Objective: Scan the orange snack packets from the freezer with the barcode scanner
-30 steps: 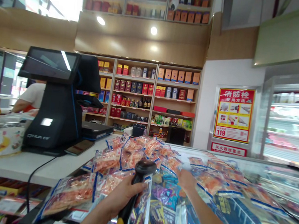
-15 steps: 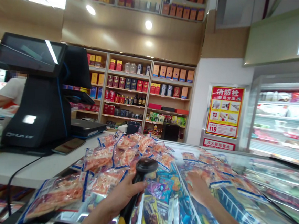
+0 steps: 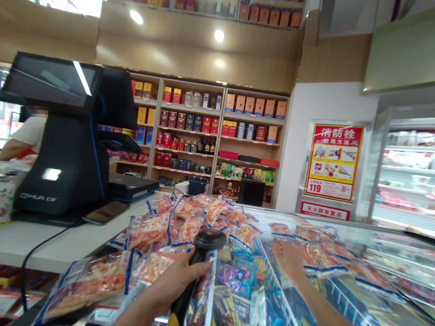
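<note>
A black handheld scanner (image 3: 201,252) stands upright but leaning at the lower middle of the view; the left hand (image 3: 182,278) is wrapped around its handle, thumb across the near side. At 3 o'clock from the scanner, the right hand (image 3: 288,259) rests by the clear, blue-edged food packets (image 3: 319,259), fingers curled; whether it grips one cannot be told.

From 11 to 12 o'clock, just beyond the scanner, a heap of similar packets (image 3: 193,211) lies overlapping, and one large packet (image 3: 95,281) sits apart at 8 o'clock. At 4 o'clock, colourful wrapped goods (image 3: 235,290) show beside a white wire divider (image 3: 274,278).

Farther out, between 9 and 10 o'clock, a phone (image 3: 107,212) lies on the white table (image 3: 83,243) beside a black checkout terminal (image 3: 57,165). A person (image 3: 26,135) is partly visible behind that. Shelves (image 3: 221,115) of boxes and bottles rise at 12 o'clock; a red-and-yellow poster (image 3: 333,162) hangs at 2.
</note>
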Available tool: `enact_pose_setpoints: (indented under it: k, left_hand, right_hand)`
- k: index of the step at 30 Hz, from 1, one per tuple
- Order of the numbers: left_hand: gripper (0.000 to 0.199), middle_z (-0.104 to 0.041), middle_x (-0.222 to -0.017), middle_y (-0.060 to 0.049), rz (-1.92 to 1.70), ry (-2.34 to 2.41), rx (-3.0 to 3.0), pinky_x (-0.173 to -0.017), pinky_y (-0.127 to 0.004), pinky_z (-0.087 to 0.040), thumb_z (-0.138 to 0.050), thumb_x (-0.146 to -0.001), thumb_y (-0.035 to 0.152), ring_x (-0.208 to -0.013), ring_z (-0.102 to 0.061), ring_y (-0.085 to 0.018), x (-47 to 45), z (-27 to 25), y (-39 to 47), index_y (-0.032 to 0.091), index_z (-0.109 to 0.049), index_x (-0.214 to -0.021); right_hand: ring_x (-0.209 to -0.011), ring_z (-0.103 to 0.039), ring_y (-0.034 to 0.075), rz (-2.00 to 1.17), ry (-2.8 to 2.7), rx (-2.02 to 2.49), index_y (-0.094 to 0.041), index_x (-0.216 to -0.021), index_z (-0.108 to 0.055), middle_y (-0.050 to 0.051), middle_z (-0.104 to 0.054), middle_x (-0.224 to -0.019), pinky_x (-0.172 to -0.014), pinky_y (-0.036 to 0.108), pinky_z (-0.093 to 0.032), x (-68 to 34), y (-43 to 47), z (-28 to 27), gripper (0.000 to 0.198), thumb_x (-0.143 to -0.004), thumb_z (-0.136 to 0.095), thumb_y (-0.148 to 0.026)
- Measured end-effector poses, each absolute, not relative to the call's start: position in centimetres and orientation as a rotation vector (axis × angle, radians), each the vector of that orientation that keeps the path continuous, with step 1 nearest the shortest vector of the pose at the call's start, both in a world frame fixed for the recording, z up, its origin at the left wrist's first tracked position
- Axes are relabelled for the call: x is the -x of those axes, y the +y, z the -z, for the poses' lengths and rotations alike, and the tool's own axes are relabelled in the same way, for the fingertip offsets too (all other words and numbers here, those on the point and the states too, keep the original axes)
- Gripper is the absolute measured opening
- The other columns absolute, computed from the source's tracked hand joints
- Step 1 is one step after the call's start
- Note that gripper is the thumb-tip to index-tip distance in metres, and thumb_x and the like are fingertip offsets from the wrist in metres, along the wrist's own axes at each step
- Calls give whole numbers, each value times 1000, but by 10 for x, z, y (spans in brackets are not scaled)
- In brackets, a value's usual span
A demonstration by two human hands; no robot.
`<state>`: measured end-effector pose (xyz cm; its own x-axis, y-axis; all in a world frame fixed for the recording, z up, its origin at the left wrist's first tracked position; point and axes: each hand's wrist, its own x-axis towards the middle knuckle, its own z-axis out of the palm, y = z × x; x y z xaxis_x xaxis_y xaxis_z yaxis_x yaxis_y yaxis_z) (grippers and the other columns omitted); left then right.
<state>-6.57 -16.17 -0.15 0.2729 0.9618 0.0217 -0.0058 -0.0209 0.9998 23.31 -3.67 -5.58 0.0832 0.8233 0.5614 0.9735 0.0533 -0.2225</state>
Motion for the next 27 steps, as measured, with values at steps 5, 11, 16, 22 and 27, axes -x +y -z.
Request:
enact_pose_setpoints:
  k: [5, 11, 16, 22, 27]
  left_hand:
    - [19, -47, -44, 6, -1025, 1044, -1357, -42, -19, -31, -51, -67, 32, -38, -41, -5, 73, 0, -163, 16, -42, -60]
    - [18, -46, -44, 7, -1027, 1050, -1307, -41, -19, -33, -55, -63, 29, -37, -43, -6, 82, -3, -167, 17, -41, -63]
    - [15, -46, -46, 7, -1043, 992, -1333, -39, -18, -32, -52, -66, 26, -37, -41, -5, 76, -3, -165, 17, -41, -65]
    - [15, -47, -48, 7, -981, 921, -1356, -42, -19, -34, -53, -66, 27, -39, -43, -5, 59, -6, -170, 17, -41, -69]
    - [17, -47, -48, 7, -943, 938, -1374, -42, -19, -34, -54, -65, 27, -39, -43, -5, 52, -5, -175, 17, -41, -67]
  right_hand:
    - [-78, -57, 23, -33, -1679, 2020, -10, -73, -63, 16, -63, -78, -62, 29, -39, -176, -4, 55, 56, -77, -21, -46]
    - [-78, -57, 23, -93, -1542, 1917, -13, -81, -63, 12, -63, -83, -60, 29, -39, -174, 7, 65, 39, -74, -33, -38]
    - [-71, -57, 21, 34, -1394, 1752, -15, -80, -61, 9, -64, -77, -57, 27, -37, -197, -12, 62, 37, -73, -33, -39]
    - [-66, -56, 17, 151, -1333, 1587, -16, -77, -61, 6, -64, -71, -58, 24, -35, -201, -28, 63, 36, -72, -34, -39]
    - [-63, -54, 16, 186, -1350, 1568, -17, -73, -61, 5, -63, -68, -56, 23, -33, -196, -28, 66, 34, -72, -35, -39]
